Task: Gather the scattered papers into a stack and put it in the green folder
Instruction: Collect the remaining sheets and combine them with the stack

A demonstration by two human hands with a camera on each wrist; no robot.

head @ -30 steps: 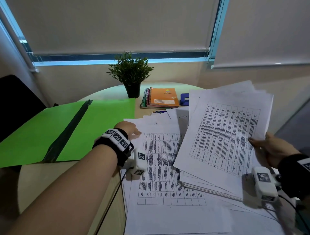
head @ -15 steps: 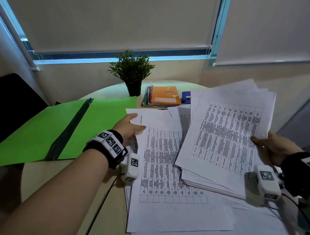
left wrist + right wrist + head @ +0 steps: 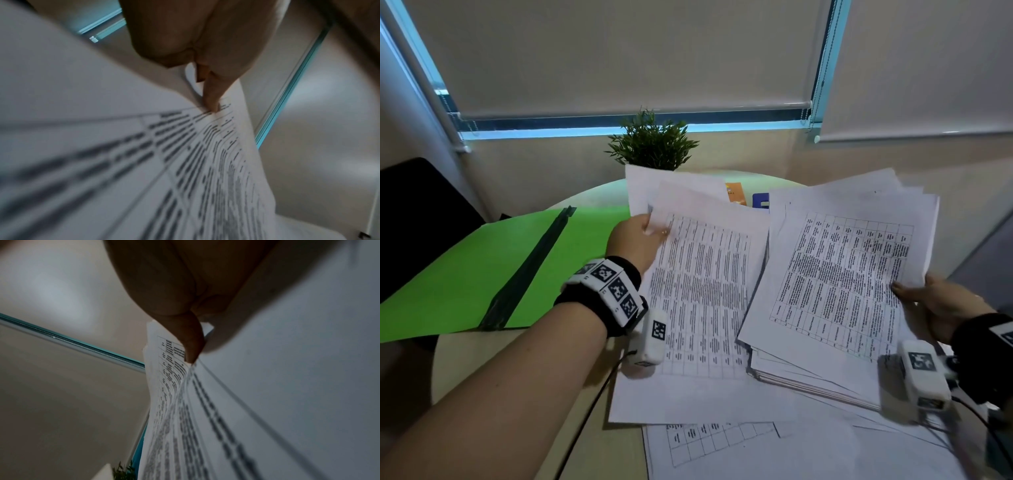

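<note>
Since a second ago the left hand [image 3: 635,241] has come up off the surface with a few printed sheets [image 3: 702,291], which earlier lay flat beside the green folder [image 3: 458,274]; now they tilt up off the round surface [image 3: 482,363], their far edge hiding the pot of the small plant [image 3: 652,140] and most of the orange notebook [image 3: 736,193]. That hand pinches the sheets at their left edge near the top corner, thumb on the printed face; the left wrist view shows a finger [image 3: 211,94] pressed against the table of text on the page. The right hand [image 3: 941,305] grips the thick stack of papers [image 3: 835,284] by its right edge, thumb on top, much as it did before, with the stack raised and slanted and its sheets fanned unevenly at the corners. In the right wrist view the thumb [image 3: 189,344] clamps down on the edges of many pages. The lifted sheets and the stack sit side by side, their inner edges close or overlapping; I cannot tell whether they touch. More printed pages [image 3: 756,445] lie flat on the surface beneath both, nearest the camera. The green folder lies open and flat at the left, its dark spine strip running diagonally, with no paper on it. A blue object [image 3: 760,202] peeks out between the two bundles, just beside the notebook. Roller blinds [image 3: 619,51] cover the window behind.
</note>
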